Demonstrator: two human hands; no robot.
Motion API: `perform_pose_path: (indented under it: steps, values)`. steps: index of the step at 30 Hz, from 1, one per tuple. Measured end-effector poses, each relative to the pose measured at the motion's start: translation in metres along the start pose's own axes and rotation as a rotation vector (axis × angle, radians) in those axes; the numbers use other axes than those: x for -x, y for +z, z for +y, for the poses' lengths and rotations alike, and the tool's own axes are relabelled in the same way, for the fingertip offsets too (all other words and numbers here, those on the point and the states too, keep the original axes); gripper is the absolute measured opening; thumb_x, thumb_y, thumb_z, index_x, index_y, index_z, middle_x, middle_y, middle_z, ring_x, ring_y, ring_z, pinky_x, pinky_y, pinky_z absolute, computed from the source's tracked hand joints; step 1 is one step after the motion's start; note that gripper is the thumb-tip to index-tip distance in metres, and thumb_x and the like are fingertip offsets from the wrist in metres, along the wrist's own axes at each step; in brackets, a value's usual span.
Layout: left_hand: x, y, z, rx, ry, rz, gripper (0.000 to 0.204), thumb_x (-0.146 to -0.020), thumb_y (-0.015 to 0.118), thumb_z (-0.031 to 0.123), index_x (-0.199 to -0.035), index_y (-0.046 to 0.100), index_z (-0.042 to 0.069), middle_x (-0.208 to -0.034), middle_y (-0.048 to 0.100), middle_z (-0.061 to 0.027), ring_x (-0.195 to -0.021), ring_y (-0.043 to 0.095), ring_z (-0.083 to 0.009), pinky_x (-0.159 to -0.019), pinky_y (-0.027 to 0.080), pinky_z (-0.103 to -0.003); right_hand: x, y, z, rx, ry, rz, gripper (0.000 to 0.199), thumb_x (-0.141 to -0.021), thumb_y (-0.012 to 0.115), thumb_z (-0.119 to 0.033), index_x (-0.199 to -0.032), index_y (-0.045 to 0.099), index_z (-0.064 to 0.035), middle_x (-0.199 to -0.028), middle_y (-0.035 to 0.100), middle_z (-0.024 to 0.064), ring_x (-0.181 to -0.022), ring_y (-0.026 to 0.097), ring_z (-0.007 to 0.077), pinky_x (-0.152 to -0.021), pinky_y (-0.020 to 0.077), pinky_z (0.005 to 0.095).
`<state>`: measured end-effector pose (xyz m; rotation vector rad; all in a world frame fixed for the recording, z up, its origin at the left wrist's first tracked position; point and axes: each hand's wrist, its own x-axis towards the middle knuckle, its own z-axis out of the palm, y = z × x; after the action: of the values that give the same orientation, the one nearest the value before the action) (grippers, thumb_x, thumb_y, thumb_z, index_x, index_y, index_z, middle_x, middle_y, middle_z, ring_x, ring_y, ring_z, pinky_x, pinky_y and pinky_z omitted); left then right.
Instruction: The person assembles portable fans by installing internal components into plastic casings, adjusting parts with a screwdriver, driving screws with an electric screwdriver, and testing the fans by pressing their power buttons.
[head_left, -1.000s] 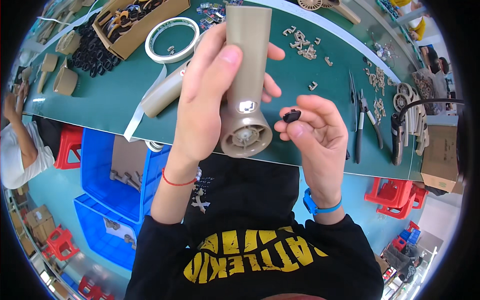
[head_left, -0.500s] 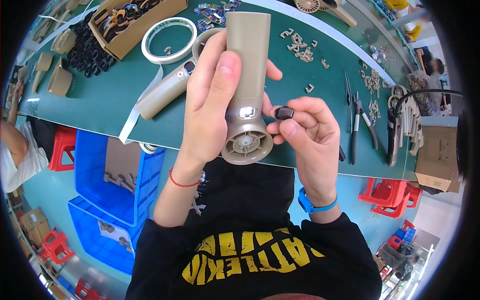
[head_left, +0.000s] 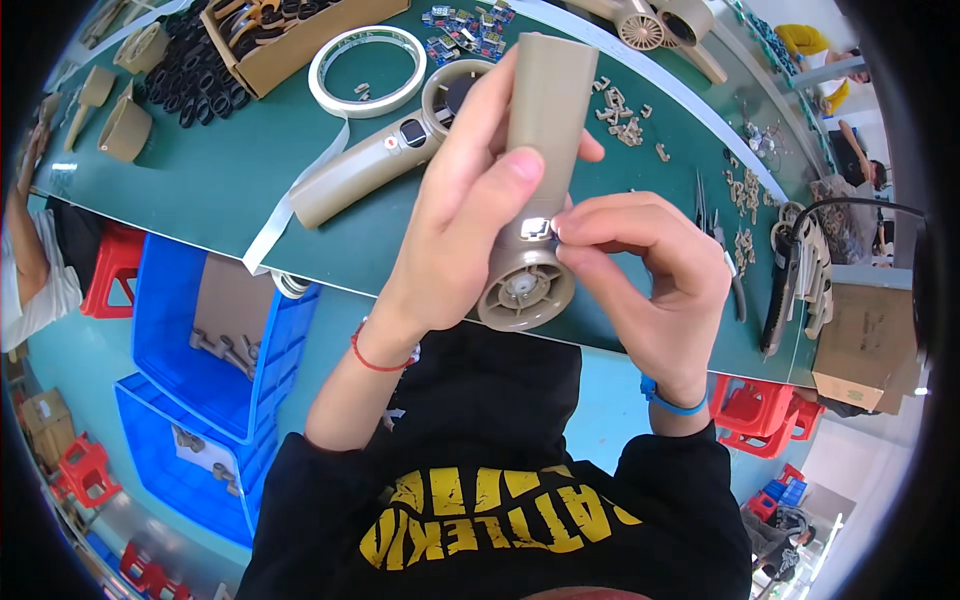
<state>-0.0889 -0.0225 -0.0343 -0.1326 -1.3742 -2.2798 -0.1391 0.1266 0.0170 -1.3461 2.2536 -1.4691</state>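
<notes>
My left hand [head_left: 455,225] is wrapped round a beige handheld fan [head_left: 553,110], its handle pointing away from me. The fan's round vaned end [head_left: 523,287] faces me, near the table's front edge. On the body, just above that end, a small lit opening [head_left: 536,229] shows white. My right hand [head_left: 665,270] pinches with thumb and forefinger right at the opening's right edge. Between those fingertips sits a small black oval cover, nearly all hidden. Behind my left hand another beige fan [head_left: 350,180] lies on the table, with a dark display window.
A white tape roll [head_left: 320,85] and a carton [head_left: 235,50] of parts stand at the back left, beside black rings [head_left: 195,85]. Small beige clips [head_left: 625,125] lie beyond the fan. Pliers [head_left: 735,270] and a cutter [head_left: 785,280] are at right. Blue crates [head_left: 215,400] stand below left.
My right hand has brought the small black cover from beside the fan to its lit opening. The fan and my left hand have shifted slightly right in view.
</notes>
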Motion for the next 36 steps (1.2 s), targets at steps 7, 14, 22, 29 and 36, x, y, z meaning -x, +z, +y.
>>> perform_pose_path:
  steps: [7, 14, 22, 29, 36]
  values:
    - [0.0, 0.001, -0.004, -0.037, 0.074, -0.033, 0.065, -0.095, 0.043, 0.029, -0.149, 0.022, -0.001, -0.12, 0.055, -0.0182, -0.115, 0.054, -0.0226, -0.092, 0.046, -0.033, -0.004, 0.0, -0.004, 0.047, -0.007, 0.04, 0.021, -0.074, 0.073, 0.009, -0.091, 0.071, -0.0027, -0.093, 0.066, 0.0077, -0.081, 0.067, 0.0185, -0.07, 0.054, 0.0257]
    - [0.004, 0.002, -0.004, -0.019, 0.057, -0.047, 0.064, -0.097, 0.044, 0.028, -0.149, 0.021, 0.0, -0.126, 0.052, -0.0169, -0.117, 0.053, -0.0227, -0.098, 0.042, -0.035, -0.01, -0.004, -0.006, 0.241, -0.068, -0.054, 0.023, -0.072, 0.072, 0.009, -0.09, 0.073, -0.0043, -0.089, 0.064, 0.0072, -0.079, 0.064, 0.0174, -0.067, 0.0508, 0.0269]
    - [0.005, -0.001, -0.005, 0.002, 0.045, -0.064, 0.066, -0.097, 0.044, 0.03, -0.15, 0.018, 0.0, -0.128, 0.051, -0.0179, -0.12, 0.051, -0.0231, -0.1, 0.041, -0.035, -0.013, -0.003, -0.006, 0.272, -0.113, -0.083, 0.023, -0.074, 0.073, 0.008, -0.092, 0.073, -0.0061, -0.09, 0.063, 0.0064, -0.077, 0.065, 0.0184, -0.065, 0.0525, 0.0274]
    - [0.024, -0.007, 0.003, -0.075, -0.052, -0.175, 0.069, -0.098, 0.049, 0.015, -0.154, 0.01, 0.003, -0.133, 0.05, -0.0162, -0.117, 0.053, -0.0211, -0.1, 0.04, -0.033, -0.007, -0.01, -0.002, 0.23, -0.163, -0.108, 0.02, -0.07, 0.076, 0.004, -0.087, 0.072, -0.006, -0.087, 0.063, 0.0062, -0.076, 0.064, 0.0221, -0.065, 0.0519, 0.0295]
    - [0.043, -0.015, 0.012, 0.014, -0.175, -0.27, 0.102, -0.079, 0.067, -0.002, -0.153, -0.002, 0.008, -0.121, 0.053, -0.0167, -0.109, 0.055, -0.0242, -0.095, 0.044, -0.037, 0.01, -0.006, 0.005, 0.358, -0.396, 0.015, 0.03, -0.059, 0.079, -0.011, -0.088, 0.075, -0.0166, -0.092, 0.058, -0.0041, -0.085, 0.051, 0.0228, -0.073, 0.0463, 0.033]
